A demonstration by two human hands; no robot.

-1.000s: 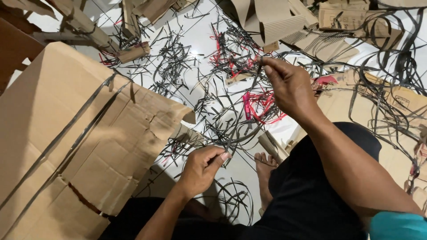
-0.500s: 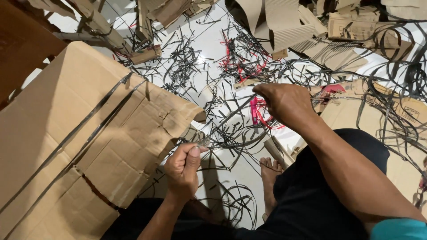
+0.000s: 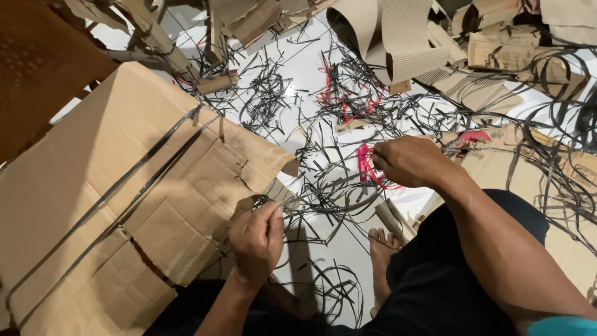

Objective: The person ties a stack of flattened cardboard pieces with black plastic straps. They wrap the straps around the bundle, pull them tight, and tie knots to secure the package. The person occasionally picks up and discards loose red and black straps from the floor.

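While black plastic strapping strips [image 3: 323,186] lie tangled over the white floor [image 3: 298,68], the left hand [image 3: 258,239] pinches one strip at the torn edge of the big flattened cardboard box [image 3: 93,186]. Beyond that box, the right hand [image 3: 410,162] is closed around more strips near red strapping [image 3: 367,168]. Corrugated rolls [image 3: 398,37] crowd the far side; bare floor shows between.

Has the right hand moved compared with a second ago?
Yes. The right hand has drawn back toward the person: it was beyond the red strap tangle on the floor and now sits right over it.
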